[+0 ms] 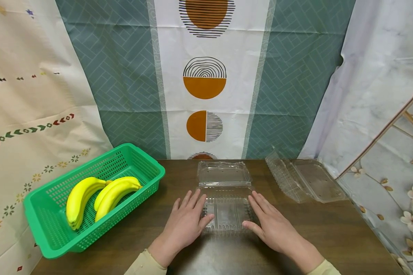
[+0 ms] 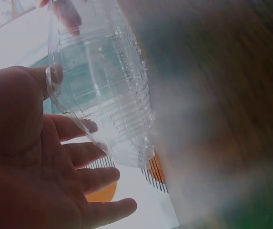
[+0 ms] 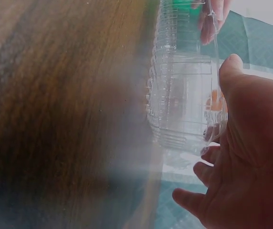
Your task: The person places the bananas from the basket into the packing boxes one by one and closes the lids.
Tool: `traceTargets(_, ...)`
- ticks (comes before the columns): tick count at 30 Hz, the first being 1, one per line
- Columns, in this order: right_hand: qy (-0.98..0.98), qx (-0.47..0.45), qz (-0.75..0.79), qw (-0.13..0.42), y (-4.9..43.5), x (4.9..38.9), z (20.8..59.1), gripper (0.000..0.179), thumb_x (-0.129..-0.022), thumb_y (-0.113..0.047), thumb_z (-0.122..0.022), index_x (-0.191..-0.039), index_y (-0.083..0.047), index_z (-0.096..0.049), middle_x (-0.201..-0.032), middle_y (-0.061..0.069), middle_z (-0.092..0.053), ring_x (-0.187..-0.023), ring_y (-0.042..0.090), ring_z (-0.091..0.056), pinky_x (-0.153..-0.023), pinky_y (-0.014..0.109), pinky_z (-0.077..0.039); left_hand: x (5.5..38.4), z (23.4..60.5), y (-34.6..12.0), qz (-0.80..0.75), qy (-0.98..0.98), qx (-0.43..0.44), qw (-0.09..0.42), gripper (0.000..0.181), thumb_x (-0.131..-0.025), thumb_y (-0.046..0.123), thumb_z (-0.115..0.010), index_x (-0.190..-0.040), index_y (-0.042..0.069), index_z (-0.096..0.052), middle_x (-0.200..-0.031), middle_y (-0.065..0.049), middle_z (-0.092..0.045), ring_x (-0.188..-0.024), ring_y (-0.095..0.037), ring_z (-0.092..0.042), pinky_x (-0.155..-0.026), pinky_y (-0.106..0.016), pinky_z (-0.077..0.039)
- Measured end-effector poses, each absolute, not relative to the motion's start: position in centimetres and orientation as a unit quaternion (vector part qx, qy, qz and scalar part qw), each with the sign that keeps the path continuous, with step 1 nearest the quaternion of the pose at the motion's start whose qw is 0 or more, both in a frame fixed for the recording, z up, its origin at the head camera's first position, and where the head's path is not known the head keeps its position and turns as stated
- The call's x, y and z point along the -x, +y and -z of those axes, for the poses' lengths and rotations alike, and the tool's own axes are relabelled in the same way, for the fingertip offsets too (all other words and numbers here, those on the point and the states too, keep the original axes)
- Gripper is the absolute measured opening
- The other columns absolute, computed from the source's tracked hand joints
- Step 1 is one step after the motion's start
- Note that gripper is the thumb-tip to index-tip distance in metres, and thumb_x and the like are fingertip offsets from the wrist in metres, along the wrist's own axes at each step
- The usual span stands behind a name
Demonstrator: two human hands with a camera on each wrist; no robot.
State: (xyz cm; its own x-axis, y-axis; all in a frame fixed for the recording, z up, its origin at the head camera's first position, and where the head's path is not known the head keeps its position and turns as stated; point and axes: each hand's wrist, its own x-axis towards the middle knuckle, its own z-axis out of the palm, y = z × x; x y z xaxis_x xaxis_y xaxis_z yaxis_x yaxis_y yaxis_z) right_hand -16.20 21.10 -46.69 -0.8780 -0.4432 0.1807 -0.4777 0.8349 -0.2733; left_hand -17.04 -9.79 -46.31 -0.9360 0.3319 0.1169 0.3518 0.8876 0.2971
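A clear plastic clamshell container (image 1: pixel 223 210) stands on the table with its lid (image 1: pixel 223 173) folded back away from me. At the container's left side is my left hand (image 1: pixel 187 217), fingers spread and mostly straight, fingertips at the rim. My right hand (image 1: pixel 273 221) mirrors it on the right side, thumb toward the near corner. In the left wrist view, the left thumb and fingers (image 2: pixel 98 179) lie along the rim of the tray. The right wrist view shows the right thumb (image 3: pixel 230 67) beside the rim, the other fingers extended outside the wall. Nothing is inside the container.
On the left a green plastic basket (image 1: pixel 151 173) holds yellow bananas (image 1: pixel 118 194). A second open clear clamshell (image 1: pixel 318 181) lies at the back right of the brown wooden table (image 1: pixel 179 172). Patterned cloths (image 1: pixel 127 76) hang behind and at both sides.
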Motion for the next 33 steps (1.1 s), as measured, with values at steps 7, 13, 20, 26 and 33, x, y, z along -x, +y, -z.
traceTargets(7, -0.956, -0.237, -0.167, 0.050, 20.8, 16.4, 46.9, 0.085, -0.111, -0.056, -0.061, -0.170, 0.001, -0.038, -0.179, 0.021, -0.029, -0.163, 0.042, -0.030, -0.123, 0.060, -0.039, 17.2, 46.5, -10.2, 0.155, -0.972, 0.174, 0.026, 0.074, -0.111, 0.059, -0.058, -0.167, 0.010, -0.050, -0.176, -0.017, -0.037, -0.163, -0.044, -0.032, -0.124, -0.073, -0.029)
traceTargets(13, -0.955, -0.238, -0.175, 0.040, 20.5, 16.7, 47.1, 0.086, -0.111, -0.057, -0.059, -0.171, 0.000, -0.036, -0.180, 0.020, -0.026, -0.164, 0.042, -0.029, -0.123, 0.061, -0.038, 17.2, 46.6, -10.5, 0.156, -0.973, 0.168, 0.024, 0.074, -0.111, 0.058, -0.059, -0.166, 0.010, -0.050, -0.176, -0.017, -0.036, -0.163, -0.044, -0.032, -0.124, -0.073, -0.028)
traceTargets(20, -0.953, -0.246, -0.177, 0.030, 20.1, 17.1, 47.1, 0.085, -0.113, -0.056, -0.057, -0.172, -0.001, -0.033, -0.180, 0.020, -0.023, -0.164, 0.041, -0.028, -0.123, 0.062, -0.038, 17.3, 46.7, -11.0, 0.156, -0.974, 0.162, 0.029, 0.072, -0.112, 0.057, -0.059, -0.166, 0.010, -0.052, -0.177, -0.016, -0.036, -0.162, -0.045, -0.032, -0.124, -0.074, -0.028)
traceTargets(26, -0.951, -0.251, -0.181, 0.028, 19.5, 17.6, 47.2, 0.084, -0.113, -0.056, -0.057, -0.172, -0.001, -0.033, -0.181, 0.020, -0.022, -0.165, 0.041, -0.026, -0.123, 0.063, -0.037, 17.5, 46.7, -11.6, 0.158, -0.974, 0.157, 0.028, 0.072, -0.112, 0.057, -0.059, -0.165, 0.010, -0.053, -0.177, -0.016, -0.035, -0.162, -0.045, -0.032, -0.124, -0.074, -0.028)
traceTargets(33, -0.949, -0.255, -0.185, 0.028, 18.9, 18.1, 47.2, 0.084, -0.113, -0.056, -0.056, -0.172, 0.000, -0.033, -0.181, 0.020, -0.022, -0.165, 0.041, -0.026, -0.124, 0.062, -0.037, 17.7, 46.7, -12.2, 0.160, -0.976, 0.149, 0.021, 0.071, -0.111, 0.056, -0.060, -0.166, 0.012, -0.052, -0.178, -0.014, -0.035, -0.162, -0.046, -0.031, -0.123, -0.075, -0.027)
